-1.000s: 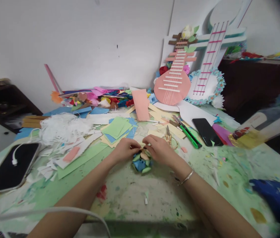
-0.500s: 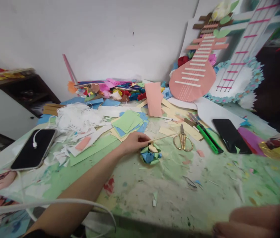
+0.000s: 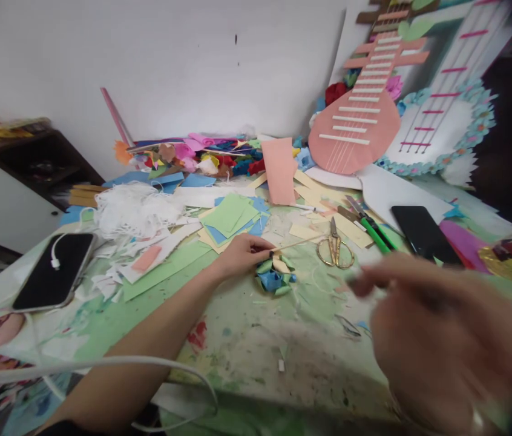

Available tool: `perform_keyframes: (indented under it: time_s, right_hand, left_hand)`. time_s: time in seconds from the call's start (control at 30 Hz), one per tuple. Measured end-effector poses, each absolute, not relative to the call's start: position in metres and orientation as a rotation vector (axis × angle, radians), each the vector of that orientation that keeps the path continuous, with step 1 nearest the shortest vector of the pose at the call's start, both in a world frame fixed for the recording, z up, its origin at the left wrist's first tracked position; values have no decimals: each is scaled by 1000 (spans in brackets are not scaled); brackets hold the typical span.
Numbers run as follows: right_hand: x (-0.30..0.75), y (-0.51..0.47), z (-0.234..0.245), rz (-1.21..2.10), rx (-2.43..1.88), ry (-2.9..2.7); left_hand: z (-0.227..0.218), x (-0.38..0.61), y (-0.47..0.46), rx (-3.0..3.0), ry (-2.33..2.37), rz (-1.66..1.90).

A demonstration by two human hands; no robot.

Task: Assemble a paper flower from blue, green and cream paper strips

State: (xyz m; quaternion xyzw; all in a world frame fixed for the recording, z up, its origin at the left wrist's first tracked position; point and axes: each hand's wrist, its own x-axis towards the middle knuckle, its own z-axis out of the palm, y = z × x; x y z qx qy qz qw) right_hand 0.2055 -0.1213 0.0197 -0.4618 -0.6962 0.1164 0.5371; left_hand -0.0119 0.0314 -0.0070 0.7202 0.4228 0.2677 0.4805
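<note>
My left hand rests on the paint-stained table, fingers pinched on a thin wooden stick that runs to the right. Just beside it lies a blue and green paper flower. My right hand hovers close to the camera at the lower right, smeared by motion; its fingers point left and I cannot make out whether they hold anything. Gold scissors lie a little past the flower, between the two hands.
A phone on a white cable lies at the left, another black phone at the right beside a green cutter. Stacked paper sheets, white shreds, paper flowers and paper instruments fill the back.
My right hand left the flower, dropped out of view, and now rises blurred at the lower right. The left hand stays on the stick. The camera shifted left.
</note>
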Motion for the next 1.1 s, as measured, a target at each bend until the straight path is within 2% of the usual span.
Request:
perform_keyframes:
  time_s: [0.03,0.13,0.23,0.27,0.47,0.8,1.1]
  right_hand:
    - [194,-94,24,281,-1143,-1598]
    - [166,-31,23,578,-1323,-1474]
    - [148,-16,7,1094,-1334,-1438]
    - [144,-18,2,1159,-1298,-1412]
    - [138,-29,-6,942,-1231,-1505]
    - [142,-26,-5,896,-1197,-1545]
    - [144,-31,3,967,-1220,-1495]
  left_hand:
    - [-6,-11,32,1770,1073,701]
    - [-5,-10,34,1819,1214,874]
    - [-6,-9,34,1889,1245,992]
    - [-6,-9,34,1922,1232,1016]
    - [0,-11,30,2137,1175,1002]
    - [-4,-12,33,2324,1104,1010]
    - [2,-15,30,2086,1082,1016]
